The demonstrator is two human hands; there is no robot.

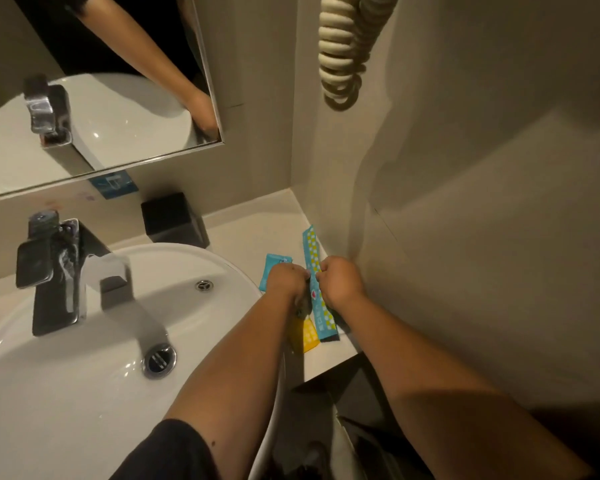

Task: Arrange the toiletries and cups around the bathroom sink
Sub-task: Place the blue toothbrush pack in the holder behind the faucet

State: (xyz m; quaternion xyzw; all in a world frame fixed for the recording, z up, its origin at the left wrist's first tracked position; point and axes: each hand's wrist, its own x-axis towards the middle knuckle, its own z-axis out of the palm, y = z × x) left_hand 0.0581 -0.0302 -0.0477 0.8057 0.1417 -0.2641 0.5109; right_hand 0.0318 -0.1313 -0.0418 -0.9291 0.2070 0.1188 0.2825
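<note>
Hands meet right of centre: left hand [286,278] and right hand [338,278] both pinching long blue packet [313,258] over the desk [243,233]. Looks light, floppy; grip mid-length, probably.

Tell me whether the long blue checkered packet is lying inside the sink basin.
No: the long blue checkered packet lies on the counter beside the wall, right of the sink, with both hands on it.

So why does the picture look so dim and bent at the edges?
Head view: warm, low light; the faucet casts a long shadow into the sink, small glare spots by the drain, and the wide lens bows the mirror edge and walls.
</note>
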